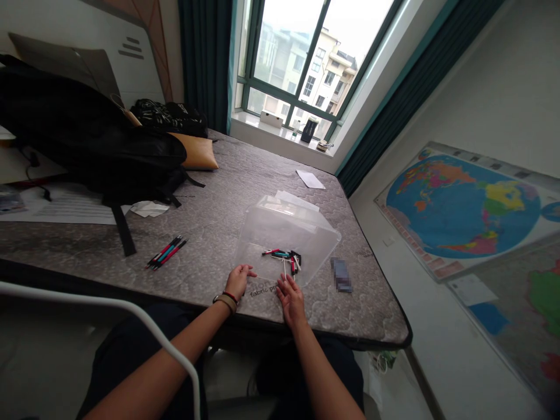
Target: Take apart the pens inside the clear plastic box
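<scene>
A clear plastic box (pixel 249 227) rests on the mattress in front of me, apparently with its open side towards me. Several loose pen parts (pixel 282 254), black, red, teal and white, lie in a small heap inside it. My left hand (pixel 237 282) is at the box's near left corner, thumb and forefinger closed at the rim. Just inside the near edge, my right hand (pixel 291 300) has its palm turned up and fingers curled, with a thin white rod (pixel 284 268) rising from the fingertips. Several pens (pixel 167 252) lie side by side to the left.
A blurred phone-like object (pixel 341 275) lies right of the box. Papers (pixel 310 179) are behind it. At the left are a black backpack (pixel 87 128), a tan pouch (pixel 196 151) and printed sheets (pixel 74 205). A white tube (pixel 149 321) curves across the lower left.
</scene>
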Tool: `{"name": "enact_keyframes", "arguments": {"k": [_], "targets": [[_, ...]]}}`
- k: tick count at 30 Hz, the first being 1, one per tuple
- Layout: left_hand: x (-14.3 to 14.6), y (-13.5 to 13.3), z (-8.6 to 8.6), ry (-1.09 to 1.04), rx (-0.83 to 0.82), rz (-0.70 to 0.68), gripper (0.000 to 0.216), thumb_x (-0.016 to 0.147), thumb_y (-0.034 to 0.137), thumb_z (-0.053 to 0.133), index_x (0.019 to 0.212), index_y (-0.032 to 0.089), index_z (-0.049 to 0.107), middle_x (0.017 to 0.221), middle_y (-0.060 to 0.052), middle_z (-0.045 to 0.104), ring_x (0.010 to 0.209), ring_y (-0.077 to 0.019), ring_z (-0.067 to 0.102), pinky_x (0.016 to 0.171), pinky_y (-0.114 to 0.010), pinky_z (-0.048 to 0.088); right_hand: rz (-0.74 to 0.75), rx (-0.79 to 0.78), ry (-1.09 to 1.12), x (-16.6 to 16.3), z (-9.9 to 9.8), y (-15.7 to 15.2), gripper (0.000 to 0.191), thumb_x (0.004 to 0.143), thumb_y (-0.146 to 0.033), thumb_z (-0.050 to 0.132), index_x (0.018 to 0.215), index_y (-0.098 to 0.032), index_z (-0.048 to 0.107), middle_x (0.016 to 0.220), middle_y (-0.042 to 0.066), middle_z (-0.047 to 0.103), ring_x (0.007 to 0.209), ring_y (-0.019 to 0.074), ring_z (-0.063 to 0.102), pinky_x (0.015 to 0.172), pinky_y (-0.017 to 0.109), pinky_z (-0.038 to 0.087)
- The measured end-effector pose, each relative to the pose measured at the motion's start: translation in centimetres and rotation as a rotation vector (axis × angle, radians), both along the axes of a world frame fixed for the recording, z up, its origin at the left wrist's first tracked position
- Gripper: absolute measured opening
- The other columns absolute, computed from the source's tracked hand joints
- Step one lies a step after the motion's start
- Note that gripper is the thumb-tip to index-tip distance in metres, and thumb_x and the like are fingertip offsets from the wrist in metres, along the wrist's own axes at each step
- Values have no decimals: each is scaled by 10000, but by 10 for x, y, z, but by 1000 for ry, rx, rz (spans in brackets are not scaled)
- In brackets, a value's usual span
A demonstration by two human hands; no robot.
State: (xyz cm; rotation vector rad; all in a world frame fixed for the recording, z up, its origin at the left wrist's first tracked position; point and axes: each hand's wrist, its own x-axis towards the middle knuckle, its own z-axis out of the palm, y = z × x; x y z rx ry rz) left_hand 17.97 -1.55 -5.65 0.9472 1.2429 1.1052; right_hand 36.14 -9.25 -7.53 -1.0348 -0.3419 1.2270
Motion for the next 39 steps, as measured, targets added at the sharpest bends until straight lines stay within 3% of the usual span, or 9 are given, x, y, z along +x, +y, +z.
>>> {"name": "enact_keyframes", "arguments": {"k": [5, 8, 10, 12, 18, 25, 28, 34, 39], "targets": [[-1, 1, -2, -11, 6, -8, 325, 754, 449, 664, 852, 140, 633, 736, -86, 722, 743, -197, 642, 718, -298, 479, -50, -55, -230, -10, -7, 5, 375, 667, -298, 781, 1011, -164, 713, 1268, 101, 619, 890, 178, 679, 662, 254, 565], [0, -3, 2, -137, -66, -64, 349, 773, 412, 679, 989, 147, 606, 900, -104, 743, 642, -144, 625, 591, -252, 476, -83, -85, -329, -10, -12, 6, 330, 705, -345, 729, 978, -164, 690, 889, 46, 694, 582, 84, 588, 460, 171, 449], [1, -6, 7, -269, -145, -69, 345, 777, 345, 705, 1040, 155, 588, 971, -106, 735, 625, -116, 619, 568, -230, 486, -53, -82, -365, -8, -14, 5, 280, 728, -387, 700, 892, -165, 653, 650, -20, 614, 435, 51, 454, 379, 155, 333], [1, -7, 12, -369, -208, -37, 301, 778, 269, 724, 1019, 146, 593, 958, -103, 730, 658, -112, 637, 606, -228, 519, 9, -71, -389, -7, -15, 4, 274, 726, -421, 699, 783, -171, 601, 571, -47, 553, 383, 40, 375, 347, 159, 256], [2, -10, 18, -526, -301, 2, 101, 812, 163, 703, 873, 118, 637, 885, -103, 725, 715, -130, 675, 723, -268, 578, 161, -70, -470, -11, -7, 2, 324, 687, -447, 753, 743, -168, 598, 555, -43, 560, 384, 50, 382, 353, 171, 242], [11, -23, 16, -618, -440, -55, 71, 855, 148, 652, 799, 123, 617, 792, -92, 709, 708, -161, 695, 698, -292, 593, 439, -4, -632, -18, 9, 1, 359, 700, -463, 771, 870, -161, 680, 622, -10, 630, 466, 84, 474, 414, 188, 344], [10, -20, 16, -637, -509, -39, 144, 891, 161, 597, 750, 133, 596, 704, -68, 675, 616, -138, 666, 649, -278, 593, 395, -31, -628, -19, 10, 1, 392, 696, -502, 765, 868, -162, 673, 650, 3, 652, 456, 84, 481, 396, 187, 335], [5, -11, 13, -619, -492, 30, 166, 926, 162, 526, 774, 137, 587, 691, -43, 652, 526, -99, 613, 588, -251, 587, 350, -28, -669, -19, 3, 1, 414, 726, -556, 719, 799, -152, 666, 622, 9, 658, 406, 75, 476, 378, 182, 343], [11, -16, 10, -560, -413, 74, 72, 908, 157, 570, 843, 128, 577, 819, -84, 706, 599, -112, 656, 639, -275, 595, 363, -24, -548, -17, -4, 4, 545, 798, -673, 564, 777, -136, 655, 601, 18, 641, 388, 71, 482, 354, 171, 340]]}}
